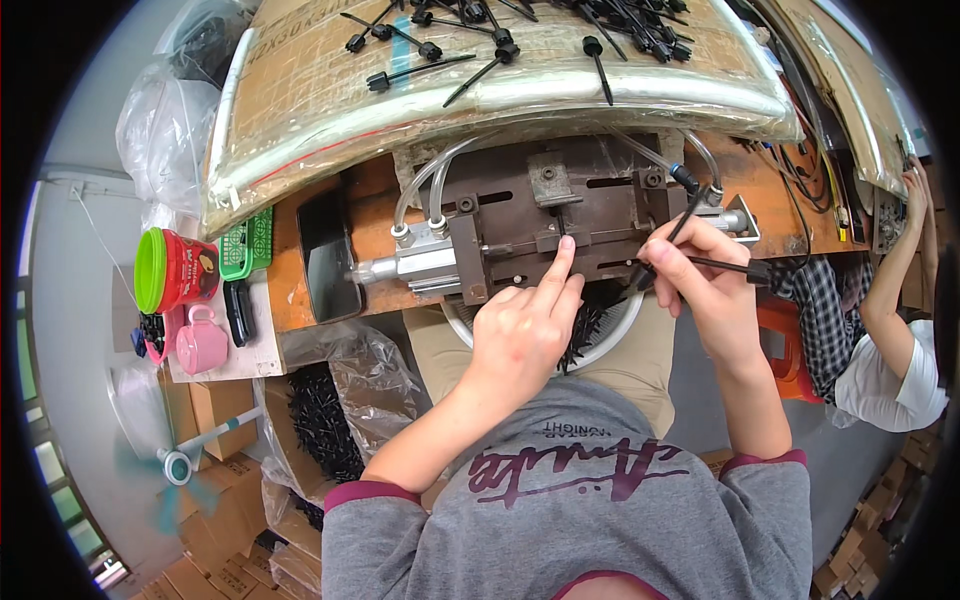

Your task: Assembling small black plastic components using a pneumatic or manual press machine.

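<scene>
Apparently pinching a slim black rod (pixel 728 265) between the fingers of the right hand (pixel 718 288), holding it sideways near the right end of the dark metal fixture (pixel 610 215), above the wooden tabletop (pixel 287 285). Also seeming to trap a second dark rod (pixel 688 214) there, slanting forward. Extending the index finger of the left hand (pixel 525 325) to the fixture's middle, gripping nothing visible; being unable to tell whether pressing or merely hovering. Probably weighing very little, judging by the thin shaft; looking stiff, possibly flexing slightly under a sideways push, and hardly seeming fragile. Perhaps being smooth plastic, so likely sliding or rolling between fingertips. Best taking hold around the thicker head at one end or just beside it. Seeing similar loose black pieces (pixel 592 47) lying on the wrapped cardboard (pixel 300 100) beyond the fixture.
</scene>
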Demonstrator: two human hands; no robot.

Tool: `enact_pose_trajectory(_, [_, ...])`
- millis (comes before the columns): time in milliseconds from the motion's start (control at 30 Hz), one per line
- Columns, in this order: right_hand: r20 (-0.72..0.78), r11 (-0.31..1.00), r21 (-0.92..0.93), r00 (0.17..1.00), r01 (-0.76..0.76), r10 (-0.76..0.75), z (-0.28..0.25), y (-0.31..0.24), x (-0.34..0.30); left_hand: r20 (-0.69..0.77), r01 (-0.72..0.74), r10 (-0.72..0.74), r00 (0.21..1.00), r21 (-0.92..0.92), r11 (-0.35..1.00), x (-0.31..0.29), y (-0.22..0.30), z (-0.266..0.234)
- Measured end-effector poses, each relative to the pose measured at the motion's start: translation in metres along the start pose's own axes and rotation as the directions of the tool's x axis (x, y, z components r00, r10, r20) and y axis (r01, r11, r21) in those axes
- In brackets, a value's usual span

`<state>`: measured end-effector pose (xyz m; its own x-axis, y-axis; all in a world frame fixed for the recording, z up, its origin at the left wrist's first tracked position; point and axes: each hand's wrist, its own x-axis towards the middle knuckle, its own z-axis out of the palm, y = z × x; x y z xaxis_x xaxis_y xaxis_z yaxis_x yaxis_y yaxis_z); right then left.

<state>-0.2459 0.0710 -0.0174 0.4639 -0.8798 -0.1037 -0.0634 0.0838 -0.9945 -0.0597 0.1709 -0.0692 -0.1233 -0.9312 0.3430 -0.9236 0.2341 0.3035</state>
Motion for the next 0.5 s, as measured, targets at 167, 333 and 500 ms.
enact_pose_trajectory(167, [0.157,0.979,0.078,0.972,-0.190,0.176,0.010,0.007,-0.001,-0.267,-0.114,-0.003,0.964,-0.422,0.899,0.007,0.011,-0.014])
enact_pose_trajectory(333, [0.081,0.972,0.224,0.995,-0.072,0.055,0.010,0.009,0.007,-0.260,-0.046,-0.078,0.962,-0.438,0.898,-0.003,0.012,-0.019])
enact_pose_trajectory(500, [0.203,0.907,0.419,0.969,0.042,-0.139,-0.006,-0.004,0.010,-0.183,-0.003,-0.018,0.983,-0.118,0.993,-0.007,0.005,0.007])
